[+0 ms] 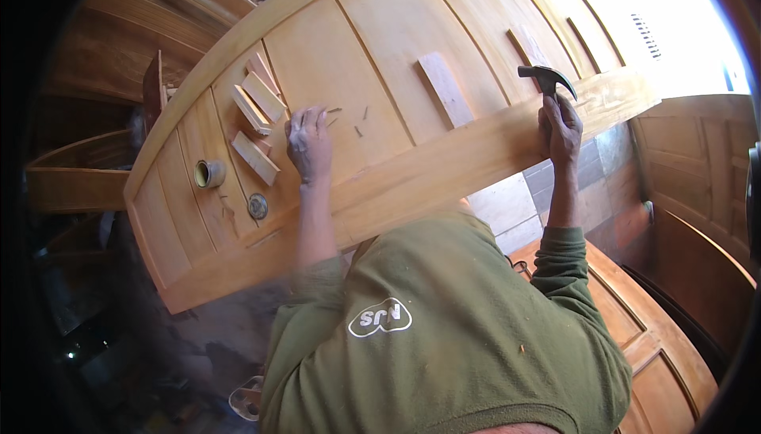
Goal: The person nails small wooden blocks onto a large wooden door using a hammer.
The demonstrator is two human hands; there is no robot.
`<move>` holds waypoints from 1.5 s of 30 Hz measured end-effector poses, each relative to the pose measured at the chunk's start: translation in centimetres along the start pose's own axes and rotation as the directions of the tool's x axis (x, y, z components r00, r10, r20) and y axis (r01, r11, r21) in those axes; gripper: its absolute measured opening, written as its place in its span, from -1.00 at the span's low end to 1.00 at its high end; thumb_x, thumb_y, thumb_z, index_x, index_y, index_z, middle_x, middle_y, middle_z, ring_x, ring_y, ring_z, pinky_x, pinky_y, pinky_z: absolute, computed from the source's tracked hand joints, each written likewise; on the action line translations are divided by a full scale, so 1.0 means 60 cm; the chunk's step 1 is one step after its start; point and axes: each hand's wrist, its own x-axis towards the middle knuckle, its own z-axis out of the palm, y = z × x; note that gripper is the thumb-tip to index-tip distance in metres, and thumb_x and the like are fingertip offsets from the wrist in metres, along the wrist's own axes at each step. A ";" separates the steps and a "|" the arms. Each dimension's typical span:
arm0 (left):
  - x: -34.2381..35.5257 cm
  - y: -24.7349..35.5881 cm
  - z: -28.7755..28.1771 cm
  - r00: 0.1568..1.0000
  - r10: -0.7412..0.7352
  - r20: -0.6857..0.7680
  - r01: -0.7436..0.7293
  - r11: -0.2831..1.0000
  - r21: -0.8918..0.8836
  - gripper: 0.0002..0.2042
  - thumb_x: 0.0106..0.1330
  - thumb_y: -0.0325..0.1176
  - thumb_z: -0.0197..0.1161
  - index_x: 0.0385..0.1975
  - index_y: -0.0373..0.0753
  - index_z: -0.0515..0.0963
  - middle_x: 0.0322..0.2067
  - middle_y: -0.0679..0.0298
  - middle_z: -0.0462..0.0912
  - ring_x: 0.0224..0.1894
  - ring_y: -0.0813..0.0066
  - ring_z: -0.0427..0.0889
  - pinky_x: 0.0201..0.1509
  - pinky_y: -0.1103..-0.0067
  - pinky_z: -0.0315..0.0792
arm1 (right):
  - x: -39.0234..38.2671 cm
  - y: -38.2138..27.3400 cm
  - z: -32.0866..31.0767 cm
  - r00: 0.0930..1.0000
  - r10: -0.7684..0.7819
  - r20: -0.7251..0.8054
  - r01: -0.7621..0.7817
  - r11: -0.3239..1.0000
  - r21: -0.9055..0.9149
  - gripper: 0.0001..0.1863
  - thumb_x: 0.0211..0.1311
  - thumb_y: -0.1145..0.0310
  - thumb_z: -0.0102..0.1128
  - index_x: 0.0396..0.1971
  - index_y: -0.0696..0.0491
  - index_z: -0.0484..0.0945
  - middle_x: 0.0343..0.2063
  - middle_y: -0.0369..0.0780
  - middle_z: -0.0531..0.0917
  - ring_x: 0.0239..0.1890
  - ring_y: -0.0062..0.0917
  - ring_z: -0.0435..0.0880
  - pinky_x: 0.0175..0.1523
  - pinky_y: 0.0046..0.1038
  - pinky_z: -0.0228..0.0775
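My right hand [562, 128] grips a claw hammer [545, 76] by its handle, head up, above the near rail of a large wooden door [372, 45] lying flat in front of me. Over the left half of the door, my left hand [309, 147] is closed with its fingers curled; what it holds, if anything, is too small to make out. Several loose nails [359, 131] lie on the door just right of that hand. To its left are several short wood blocks [263, 95], partly stacked.
A small open tin [210, 173] and a round metal lid [258, 206] rest on the door's left part. A pale wood strip [445, 90] lies mid-door, with thinner strips farther right. Another panelled door [666, 363] is behind me at right; wooden panels [151, 22] stand at far left.
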 end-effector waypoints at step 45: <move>-0.003 0.018 0.049 0.970 0.230 0.078 -0.215 0.963 -0.165 -0.92 0.42 -0.50 0.26 -0.16 -0.25 0.61 -0.23 0.09 0.66 -0.07 0.03 0.64 0.14 0.24 0.49 | 0.002 -0.001 -0.003 0.999 0.008 -0.046 -0.008 1.000 0.001 -0.73 0.53 0.25 0.36 0.02 0.12 0.72 -0.50 -0.47 0.53 -0.52 -0.83 0.38 -0.42 -0.69 0.16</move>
